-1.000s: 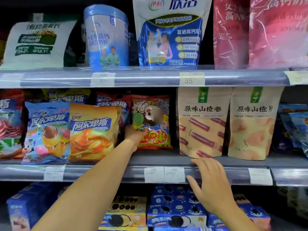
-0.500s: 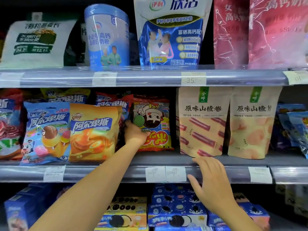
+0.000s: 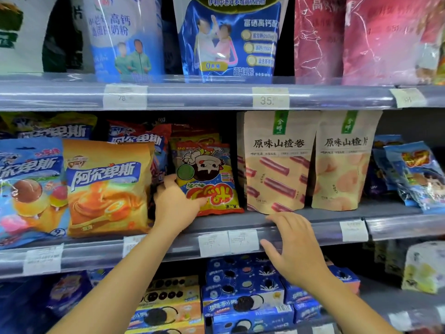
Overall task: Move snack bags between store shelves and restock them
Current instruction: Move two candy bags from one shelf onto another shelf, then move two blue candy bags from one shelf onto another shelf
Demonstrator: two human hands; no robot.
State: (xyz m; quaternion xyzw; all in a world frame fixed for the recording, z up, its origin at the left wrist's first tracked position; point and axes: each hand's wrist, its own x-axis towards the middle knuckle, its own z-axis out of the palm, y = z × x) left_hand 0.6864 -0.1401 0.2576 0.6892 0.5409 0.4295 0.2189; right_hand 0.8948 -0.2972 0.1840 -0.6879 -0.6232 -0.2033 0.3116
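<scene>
On the middle shelf [image 3: 301,219], far left, sits a blue candy bag [image 3: 29,186], & right beside it an orange candy bag [image 3: 108,189], both standing up at the front edge. Next comes the left hand [image 3: 177,204]. It's reaching in btw. the orange bag & the red-yellow cartoon snack bag [image 3: 208,179]. The fingers [image 3: 168,182] curl around the left edge of that cartoon bag, thumb on the front low down, so it looks clamped on the bag, tho the back fingers are hidden. The cartoon bag stands on the middle shelf, a bit back from the edge, w/ more of the same kind behind it. Just right of it stand two tan bags [image 3: 277,162], upright, side by side. The right hand [image 3: 295,249] is nearer & lower, fingers spread apart, holding nothing, tips resting on the shelf's front rail near the white price tags [image 3: 228,242]. Further right are some blue bags [image 3: 414,172], leaning. Below are cookie boxes [image 3: 243,300]. I think the step now is grabbing the cartoon bag to pull it out. Next move prob. needs a gentle pull toward the near side, w/o knocking the orange bag or the tan bags over. The right hand could help catch it.
</scene>
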